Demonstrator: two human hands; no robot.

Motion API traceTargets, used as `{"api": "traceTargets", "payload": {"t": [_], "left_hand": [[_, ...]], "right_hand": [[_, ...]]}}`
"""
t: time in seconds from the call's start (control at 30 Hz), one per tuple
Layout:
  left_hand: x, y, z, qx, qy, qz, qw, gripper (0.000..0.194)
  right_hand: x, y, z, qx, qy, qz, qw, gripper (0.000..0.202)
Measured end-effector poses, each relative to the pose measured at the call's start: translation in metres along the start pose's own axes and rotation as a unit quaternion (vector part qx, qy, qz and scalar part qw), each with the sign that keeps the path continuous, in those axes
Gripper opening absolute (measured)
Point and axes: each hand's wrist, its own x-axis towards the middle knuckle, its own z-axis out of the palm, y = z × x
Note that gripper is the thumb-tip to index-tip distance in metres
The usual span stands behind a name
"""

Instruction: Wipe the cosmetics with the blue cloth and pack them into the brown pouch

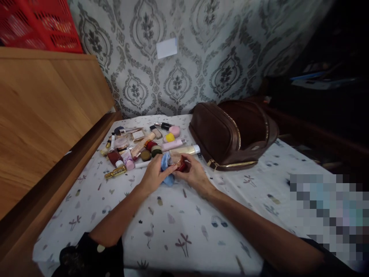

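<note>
My left hand (pixel 154 172) is closed around a blue cloth (pixel 167 179), which it presses to a small item. In my right hand (pixel 193 173) is a small red jar (pixel 180 165) with a clear or pinkish upper part; its exact kind is hard to make out. Both hands meet above the printed tablecloth (pixel 161 231), just in front of a cluster of cosmetics. Among these lie a cream tube (pixel 187 149), a pink tube (pixel 173 144), a yellow sponge (pixel 169 137) and a gold bottle (pixel 115 172).
A brown zippered bag (pixel 216 134) lies open to the right of the cosmetics. On the left stands a wooden cabinet (pixel 49 115) with a red plastic basket (pixel 40 27) on top. Patterned wallpaper (pixel 175 84) backs the table. Something at the right edge is pixelated.
</note>
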Motion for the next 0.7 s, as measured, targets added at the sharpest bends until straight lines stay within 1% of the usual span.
{"api": "traceTargets", "payload": {"t": [0.1, 0.2, 0.3, 0.37, 0.43, 0.5, 0.6, 0.67, 0.7], "left_hand": [[0.000, 0.000, 0.001, -0.042, 0.020, -0.026, 0.999, 0.031], [0.003, -0.003, 0.000, -0.107, 0.040, -0.028, 0.993, 0.031], [0.006, -0.007, -0.003, -0.175, 0.035, -0.043, 0.983, 0.031], [0.006, -0.007, -0.005, -0.201, 0.019, -0.048, 0.978, 0.033], [0.006, -0.005, -0.004, -0.193, 0.004, -0.035, 0.980, 0.033], [0.003, -0.001, -0.002, -0.173, 0.004, -0.017, 0.985, 0.032], [0.000, 0.003, 0.001, -0.166, 0.029, -0.025, 0.985, 0.038], [-0.002, 0.005, 0.003, -0.170, 0.052, -0.041, 0.983, 0.044], [-0.003, 0.006, 0.003, -0.170, 0.061, -0.045, 0.982, 0.043]], "right_hand": [[-0.001, -0.003, -0.001, 0.027, -0.002, 0.003, 1.000, 0.061], [-0.002, -0.010, -0.003, 0.091, -0.043, 0.029, 0.995, 0.061], [-0.003, -0.018, -0.006, 0.166, -0.080, 0.074, 0.980, 0.060], [-0.001, -0.020, -0.008, 0.194, -0.091, 0.103, 0.971, 0.058], [0.000, -0.021, -0.010, 0.201, -0.102, 0.128, 0.966, 0.055], [0.002, -0.022, -0.012, 0.198, -0.115, 0.146, 0.962, 0.053], [0.002, -0.024, -0.013, 0.209, -0.113, 0.164, 0.957, 0.053], [0.002, -0.027, -0.012, 0.236, -0.101, 0.169, 0.952, 0.052], [0.002, -0.028, -0.011, 0.254, -0.097, 0.170, 0.947, 0.050]]}}
